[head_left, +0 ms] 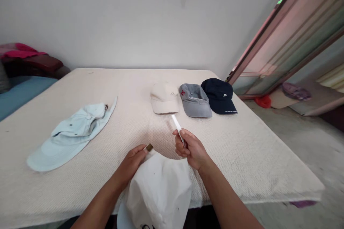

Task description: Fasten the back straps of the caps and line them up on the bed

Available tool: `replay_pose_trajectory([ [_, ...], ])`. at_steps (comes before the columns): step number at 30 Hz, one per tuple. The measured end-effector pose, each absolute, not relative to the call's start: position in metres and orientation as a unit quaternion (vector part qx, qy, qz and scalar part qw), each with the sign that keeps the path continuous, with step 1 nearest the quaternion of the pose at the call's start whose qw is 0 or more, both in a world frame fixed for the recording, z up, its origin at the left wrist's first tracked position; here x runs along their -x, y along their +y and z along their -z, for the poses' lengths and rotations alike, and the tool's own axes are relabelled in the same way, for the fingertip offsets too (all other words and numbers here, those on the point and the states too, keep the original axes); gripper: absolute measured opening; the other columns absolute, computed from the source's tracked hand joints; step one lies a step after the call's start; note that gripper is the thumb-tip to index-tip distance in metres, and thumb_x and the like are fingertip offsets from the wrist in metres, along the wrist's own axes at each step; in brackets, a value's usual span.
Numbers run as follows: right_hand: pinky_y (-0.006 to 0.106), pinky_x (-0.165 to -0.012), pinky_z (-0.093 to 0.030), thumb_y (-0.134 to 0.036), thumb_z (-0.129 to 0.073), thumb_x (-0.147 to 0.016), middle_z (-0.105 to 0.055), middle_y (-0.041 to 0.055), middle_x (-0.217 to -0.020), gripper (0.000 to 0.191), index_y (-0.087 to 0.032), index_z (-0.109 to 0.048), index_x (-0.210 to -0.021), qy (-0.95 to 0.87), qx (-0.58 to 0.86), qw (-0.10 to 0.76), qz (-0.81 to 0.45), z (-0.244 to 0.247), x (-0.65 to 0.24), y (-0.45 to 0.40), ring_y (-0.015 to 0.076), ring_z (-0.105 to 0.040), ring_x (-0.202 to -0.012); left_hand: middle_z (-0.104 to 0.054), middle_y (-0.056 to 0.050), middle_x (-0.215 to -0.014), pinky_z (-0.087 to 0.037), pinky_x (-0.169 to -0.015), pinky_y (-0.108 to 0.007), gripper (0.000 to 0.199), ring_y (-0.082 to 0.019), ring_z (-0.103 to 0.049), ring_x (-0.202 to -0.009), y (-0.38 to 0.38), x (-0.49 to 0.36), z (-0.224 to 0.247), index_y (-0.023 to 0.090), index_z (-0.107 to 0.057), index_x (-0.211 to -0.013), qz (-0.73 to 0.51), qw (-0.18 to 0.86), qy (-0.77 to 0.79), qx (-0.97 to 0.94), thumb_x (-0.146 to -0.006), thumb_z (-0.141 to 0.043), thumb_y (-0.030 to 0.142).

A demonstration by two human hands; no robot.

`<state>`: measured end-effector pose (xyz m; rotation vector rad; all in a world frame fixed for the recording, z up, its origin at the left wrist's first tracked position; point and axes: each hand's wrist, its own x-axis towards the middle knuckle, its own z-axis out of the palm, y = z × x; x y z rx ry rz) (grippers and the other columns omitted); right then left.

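Note:
A white cap is at the near edge of the table, its back facing away from me and its brim partly showing at the lower left. My left hand is closed in a pinch on the cap's edge, beside a small brass-coloured buckle. In my right hand is a white strap, gripped between thumb and fingers. Its free end points up and away; where it joins the cap is hidden by the hand. The strap is apart from the buckle.
A pale blue cap with an unfastened strap lies at the left. Farther back on the right are a cream cap, a grey cap and a navy cap. A cream woven cover spreads over the table; a wall stands behind.

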<state>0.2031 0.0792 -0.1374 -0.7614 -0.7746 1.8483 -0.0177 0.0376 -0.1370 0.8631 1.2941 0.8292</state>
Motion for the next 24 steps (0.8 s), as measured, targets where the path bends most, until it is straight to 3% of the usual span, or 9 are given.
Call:
replay_pose_trajectory([
  [4, 0.019, -0.039, -0.015, -0.035, -0.051, -0.088, -0.042, -0.0073, -0.051, 0.021, -0.017, -0.059, -0.093, -0.354, 0.318, 0.433, -0.766, 0.133, -0.203, 0.077, 0.0026, -0.020, -0.036, -0.069, -0.006, -0.080, -0.043, -0.062, -0.026, 0.030, -0.018, -0.059, -0.067, 0.038, 0.016, 0.135, 0.017, -0.068, -0.090, -0.380, 0.672, 0.536, -0.341, -0.073, -0.066, 0.042],
  [10, 0.019, -0.039, -0.014, -0.029, -0.062, -0.079, -0.045, -0.0052, -0.051, 0.020, -0.012, -0.058, -0.068, -0.385, 0.326, 0.334, -0.796, 0.134, -0.199, 0.073, 0.0014, -0.024, -0.038, -0.059, 0.002, -0.062, -0.038, -0.051, -0.021, 0.018, -0.010, -0.051, -0.051, 0.036, 0.015, 0.136, 0.018, -0.066, -0.082, -0.424, 0.742, 0.456, -0.248, -0.071, -0.070, 0.032],
  [15, 0.019, -0.039, -0.018, -0.025, -0.062, -0.077, -0.051, -0.0025, -0.057, 0.016, -0.012, -0.058, -0.068, -0.404, 0.313, 0.306, -0.803, 0.140, -0.193, 0.069, 0.0023, -0.032, -0.040, -0.058, 0.001, -0.060, -0.038, -0.052, -0.022, 0.018, -0.011, -0.050, -0.050, 0.030, 0.014, 0.136, 0.016, -0.061, -0.071, -0.427, 0.774, 0.415, -0.215, -0.076, -0.066, 0.033],
  [24, 0.019, -0.039, -0.019, -0.023, -0.060, -0.077, -0.052, -0.0016, -0.058, 0.013, -0.012, -0.060, -0.070, -0.419, 0.309, 0.276, -0.808, 0.143, -0.193, 0.070, 0.0031, -0.034, -0.042, -0.057, 0.001, -0.062, -0.033, -0.048, -0.018, 0.014, -0.008, -0.046, -0.050, 0.030, 0.018, 0.142, 0.015, -0.063, -0.072, -0.418, 0.764, 0.421, -0.253, -0.076, -0.067, 0.028],
])
